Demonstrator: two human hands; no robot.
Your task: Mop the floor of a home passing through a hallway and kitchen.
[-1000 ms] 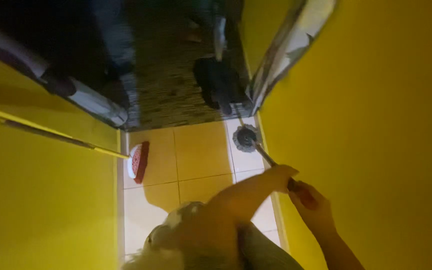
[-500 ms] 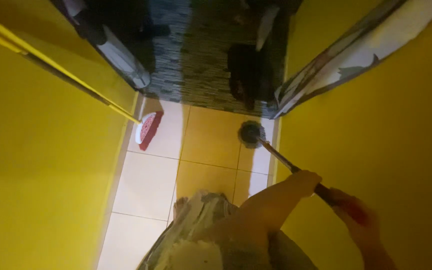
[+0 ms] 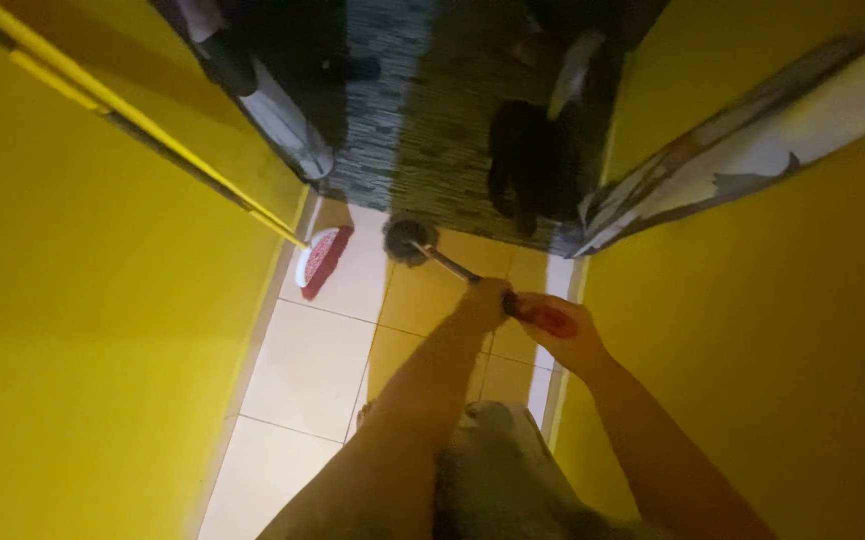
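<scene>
Both my hands grip a long mop handle [image 3: 445,264] with a red grip end. My left hand [image 3: 485,300] holds the shaft lower down, and my right hand [image 3: 558,328] is closed on the red end. The round grey mop head [image 3: 408,240] rests on the pale floor tiles [image 3: 298,370], near the edge of a dark patterned doormat [image 3: 433,140]. My arms reach forward over my light-coloured garment [image 3: 493,450].
Yellow walls [image 3: 83,330] close in on both sides of a narrow passage. A red and white broom head [image 3: 323,260] on a yellow stick leans against the left wall. A dark object [image 3: 528,165] lies on the doormat. A worn door edge [image 3: 743,160] stands at right.
The mop head has slid left across the tiles, from beside the right wall toward the doormat's middle. Both hands moved left and forward with the handle.
</scene>
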